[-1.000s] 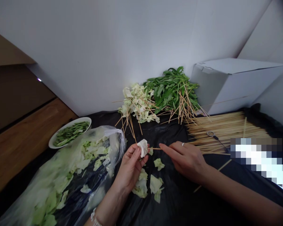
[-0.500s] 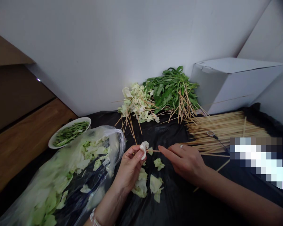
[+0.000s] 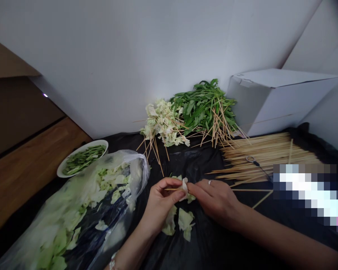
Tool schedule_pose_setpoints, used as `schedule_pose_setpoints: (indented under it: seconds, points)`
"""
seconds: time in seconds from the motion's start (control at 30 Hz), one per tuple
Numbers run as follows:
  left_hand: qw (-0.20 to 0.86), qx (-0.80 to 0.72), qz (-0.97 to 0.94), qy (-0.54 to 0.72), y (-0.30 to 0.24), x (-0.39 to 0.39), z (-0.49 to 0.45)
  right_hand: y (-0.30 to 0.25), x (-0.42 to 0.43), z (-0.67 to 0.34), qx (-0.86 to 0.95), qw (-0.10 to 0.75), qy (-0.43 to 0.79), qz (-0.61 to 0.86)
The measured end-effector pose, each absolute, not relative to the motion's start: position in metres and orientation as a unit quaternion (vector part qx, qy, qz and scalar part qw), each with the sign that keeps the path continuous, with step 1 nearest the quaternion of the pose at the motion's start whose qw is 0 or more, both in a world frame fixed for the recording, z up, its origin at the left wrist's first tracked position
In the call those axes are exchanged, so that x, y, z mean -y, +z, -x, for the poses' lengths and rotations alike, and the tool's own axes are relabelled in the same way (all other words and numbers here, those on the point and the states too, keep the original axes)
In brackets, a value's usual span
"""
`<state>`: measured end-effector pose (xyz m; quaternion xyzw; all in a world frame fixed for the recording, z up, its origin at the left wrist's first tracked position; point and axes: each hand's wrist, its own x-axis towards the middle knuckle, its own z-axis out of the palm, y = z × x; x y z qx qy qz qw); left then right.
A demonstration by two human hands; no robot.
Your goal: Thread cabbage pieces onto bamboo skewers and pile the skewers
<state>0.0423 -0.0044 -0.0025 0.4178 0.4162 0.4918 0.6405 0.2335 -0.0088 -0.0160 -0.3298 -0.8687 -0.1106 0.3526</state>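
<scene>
My left hand [image 3: 165,200] pinches a pale cabbage leaf piece [image 3: 185,184] between thumb and fingers. A thin wooden skewer [image 3: 172,189] shows inside the curl of that hand, its end pointing left. My right hand [image 3: 218,198], with a ring on one finger, is closed round the skewer, its fingertips pressed against the cabbage; the grip itself is mostly hidden. More cabbage shows just behind and below the fingertips. Two loose cabbage pieces [image 3: 186,221] lie on the black sheet below my hands.
A clear plastic bag [image 3: 146,165] of torn cabbage lies left, beside a white bowl [image 3: 60,171] of green beans. Behind are skewered cabbage [image 3: 165,123] and skewered leafy greens [image 3: 199,107]. Many bare skewers [image 3: 270,150] and a white box [image 3: 295,101] are on the right.
My hands have come together, and the right fingertips now touch the cabbage. The skewer's end now shows on the left side of the leaf, inside my left hand.
</scene>
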Motion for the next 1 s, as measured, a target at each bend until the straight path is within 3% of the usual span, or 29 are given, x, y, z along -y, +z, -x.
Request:
schedule_pose_setpoints:
  seconds: [0.3,0.43,0.57,0.77,0.87,1.0]
  points:
    - [0.608,-0.429,-0.439,0.503,0.001,-0.005,-0.032,-0.014,0.002,-0.239,0.853,0.364,-0.133,0.35]
    - [0.541,-0.482,-0.492,0.482,0.008,-0.016,-0.018,-0.01,-0.002,-0.242,0.835,0.377,-0.13,0.378]
    - [0.487,-0.537,-0.614,0.314,0.015,-0.022,-0.006,-0.005,-0.007,-0.246,0.829,0.376,-0.141,0.39]
    - [0.341,-0.478,-0.806,0.079,0.031,-0.011,0.007,-0.007,-0.007,-0.247,0.832,0.366,-0.141,0.392]
    - [0.309,-0.457,-0.833,0.046,0.036,-0.009,0.014,-0.008,-0.007,-0.247,0.834,0.359,-0.142,0.393]
    - [0.363,-0.467,-0.802,0.088,0.035,-0.014,0.013,-0.008,-0.005,-0.245,0.836,0.361,-0.12,0.395]
